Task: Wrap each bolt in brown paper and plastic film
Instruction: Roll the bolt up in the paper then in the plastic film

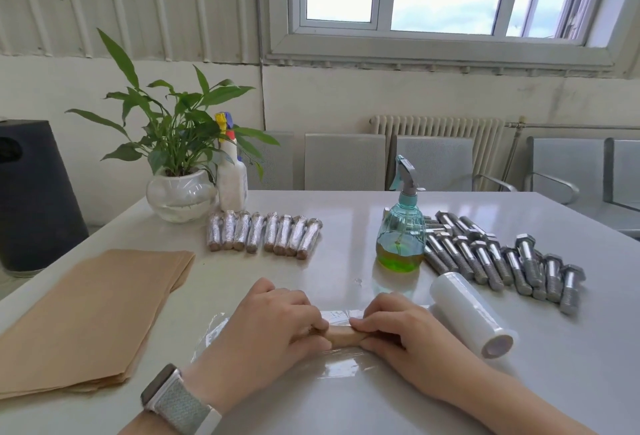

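A bolt wrapped in brown paper (344, 336) lies crosswise on a sheet of clear plastic film (343, 363) at the near middle of the table. My left hand (273, 327) grips its left end and my right hand (394, 329) pinches its right end, fingers curled over it with film under the fingertips. A stack of brown paper sheets (90, 316) lies at the left. The roll of plastic film (471, 318) lies just right of my right hand. Several bare steel bolts (498, 258) are heaped at the right. A row of wrapped bolts (263, 235) lies behind.
A green spray bottle (401, 226) stands between the wrapped row and the bare bolts. A potted plant in a glass bowl (180, 192) and a white bottle (231, 178) stand at the back left of the white table (346, 206). Metal chairs (429, 160) line the far side.
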